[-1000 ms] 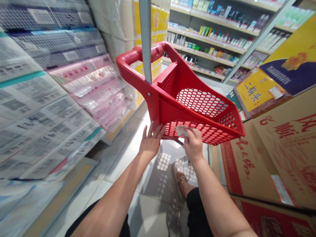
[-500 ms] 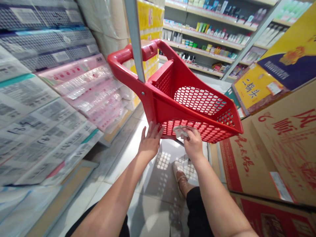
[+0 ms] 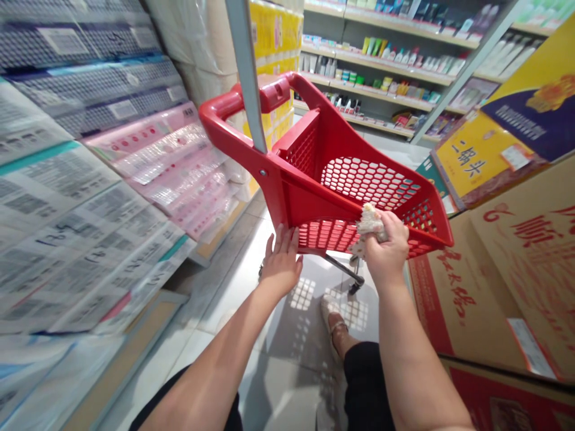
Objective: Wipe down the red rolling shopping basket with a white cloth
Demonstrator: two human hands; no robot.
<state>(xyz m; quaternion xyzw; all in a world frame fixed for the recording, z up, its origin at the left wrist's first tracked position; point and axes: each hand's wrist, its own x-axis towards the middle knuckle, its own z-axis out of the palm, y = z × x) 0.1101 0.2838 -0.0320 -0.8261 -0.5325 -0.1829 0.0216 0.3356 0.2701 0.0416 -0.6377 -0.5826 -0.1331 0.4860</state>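
Item: one red shopping cart (image 3: 309, 203), plastic, with perforated sides; we found it standing on the tiled floor (image 3: 193, 347) directly before the person, its handle (image 3: 272, 99) toward the far left and its basket's narrow end toward the right.

Item: one grey metal pole (image 3: 248, 75), rising from the cart's near side beside a bolt.

Item: one caster (image 3: 354, 288), on a dark strut below the basket.

Item: one left hand (image 3: 283, 257), open, fingers extended and slightly parted, laid against the cart's lower near side below the pole; we saw nothing in its grasp.

Item: one pale, crumpled cloth (image 3: 371, 224), bunched at the near side of the basket, its upper end reaching the rim. We noted it gripped in the right hand (image 3: 390, 245), whose fingers were closed around it.

Item: one light shoe (image 3: 331, 305), below the basket.

Surroundings: pink wrapped packs (image 3: 179, 173) stacked at left; yellow packs (image 3: 281, 36) behind the handle; shelves (image 3: 404, 29) of bottles and tubes at the back; brown cartons (image 3: 485, 287) at right, with a yellow and navy box (image 3: 467, 157) above them.
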